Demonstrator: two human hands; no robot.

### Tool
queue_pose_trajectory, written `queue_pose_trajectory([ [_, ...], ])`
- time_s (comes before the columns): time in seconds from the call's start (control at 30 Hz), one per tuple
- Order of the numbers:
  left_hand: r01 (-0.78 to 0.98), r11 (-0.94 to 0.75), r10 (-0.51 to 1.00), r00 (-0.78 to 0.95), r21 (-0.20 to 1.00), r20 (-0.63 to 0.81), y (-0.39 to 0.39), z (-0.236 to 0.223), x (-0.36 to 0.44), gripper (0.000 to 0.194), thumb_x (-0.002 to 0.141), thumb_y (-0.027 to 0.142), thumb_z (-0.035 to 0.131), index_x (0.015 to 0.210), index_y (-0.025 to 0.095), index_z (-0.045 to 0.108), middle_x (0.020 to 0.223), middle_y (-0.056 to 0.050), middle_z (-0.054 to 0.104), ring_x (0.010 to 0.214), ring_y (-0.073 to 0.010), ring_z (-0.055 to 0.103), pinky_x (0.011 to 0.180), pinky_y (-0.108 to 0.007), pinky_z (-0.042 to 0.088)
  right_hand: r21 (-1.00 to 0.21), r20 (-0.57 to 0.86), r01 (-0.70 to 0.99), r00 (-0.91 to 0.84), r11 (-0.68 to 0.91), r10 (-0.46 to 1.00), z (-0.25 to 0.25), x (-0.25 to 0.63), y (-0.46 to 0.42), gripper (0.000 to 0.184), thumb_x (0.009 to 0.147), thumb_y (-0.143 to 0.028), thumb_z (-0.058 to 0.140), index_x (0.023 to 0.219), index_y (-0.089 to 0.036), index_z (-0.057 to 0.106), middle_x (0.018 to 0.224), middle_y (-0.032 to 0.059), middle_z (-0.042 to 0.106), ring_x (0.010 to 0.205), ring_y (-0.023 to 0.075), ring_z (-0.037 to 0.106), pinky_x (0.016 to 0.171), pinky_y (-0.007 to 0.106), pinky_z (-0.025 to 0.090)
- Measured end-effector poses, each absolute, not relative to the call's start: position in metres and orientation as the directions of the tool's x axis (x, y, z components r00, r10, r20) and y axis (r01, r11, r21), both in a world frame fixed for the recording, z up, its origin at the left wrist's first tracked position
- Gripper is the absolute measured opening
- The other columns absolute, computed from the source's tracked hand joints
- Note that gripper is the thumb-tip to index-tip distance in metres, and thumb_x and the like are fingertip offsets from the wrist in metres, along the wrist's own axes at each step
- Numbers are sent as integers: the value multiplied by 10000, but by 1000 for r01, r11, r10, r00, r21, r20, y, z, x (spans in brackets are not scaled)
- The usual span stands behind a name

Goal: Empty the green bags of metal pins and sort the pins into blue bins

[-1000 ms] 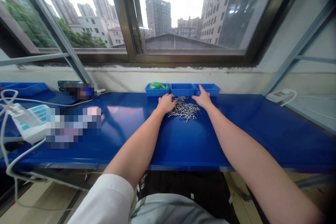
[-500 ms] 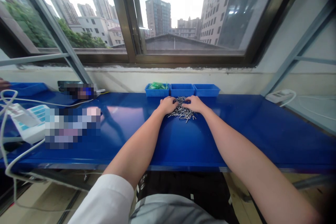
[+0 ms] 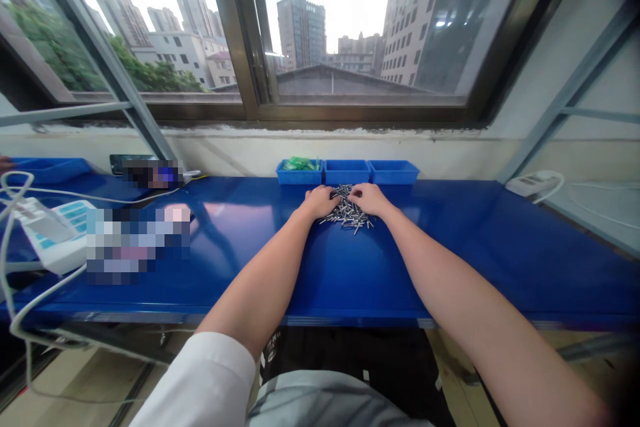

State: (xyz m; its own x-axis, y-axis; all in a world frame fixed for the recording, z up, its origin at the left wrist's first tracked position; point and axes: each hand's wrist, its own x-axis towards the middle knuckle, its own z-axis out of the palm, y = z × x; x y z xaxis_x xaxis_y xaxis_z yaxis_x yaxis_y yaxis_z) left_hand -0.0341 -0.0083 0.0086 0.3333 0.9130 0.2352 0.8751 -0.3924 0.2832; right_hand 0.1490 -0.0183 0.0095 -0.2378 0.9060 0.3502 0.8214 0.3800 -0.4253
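Note:
A loose pile of slim, silvery metal pins [image 3: 353, 215] lies on the blue tabletop; they are too small for me to tell their exact kind. My left hand [image 3: 320, 201] rests at the pile's left edge, its thumb and fingers curved over the pins with a gap between them. From the right, my right hand [image 3: 370, 199] reaches in, thumb and fingertips drawn together among the pins. Whatever sits between those fingertips is too small to make out. Just behind the hands stand three blue bins: the left bin [image 3: 300, 177] holds green plastic-looking pieces, beside the middle bin [image 3: 347, 172] and right bin [image 3: 395, 173].
The blue table [image 3: 350, 280] runs along a window. On the left are a white power strip [image 3: 55, 240], loose white cables, a larger blue tray [image 3: 53, 170] and blurred-out items. A white socket block [image 3: 531, 183] lies at the right, near a grey metal frame [image 3: 575, 80].
My right thumb and fingers have closed toward each other over the pile. My left hand has barely moved, and the pile looks much the same.

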Motion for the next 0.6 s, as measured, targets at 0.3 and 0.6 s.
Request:
queue_pose_trajectory([
  [0.3, 857, -418, 895, 332, 302, 296, -10, 11, -34, 372, 856, 433, 468, 1131, 228, 612, 1197, -98, 608, 1132, -281, 534, 957, -448, 387, -365, 435, 858, -186, 361, 881, 10, 145, -17, 154, 805, -204, 495, 738, -175, 630, 849, 79, 667, 814, 191, 582, 762, 282, 417],
  [0.6, 753, -585, 779, 416, 303, 469, -15, 20, -31, 228, 890, 312, 470, 977, 229, 664, 1065, -44, 668, 1041, -206, 575, 950, -358, 369, -532, 492, 752, -99, 389, 865, 22, 139, -27, 192, 841, -217, 424, 787, -164, 600, 817, 59, 646, 769, 167, 563, 756, 272, 417],
])
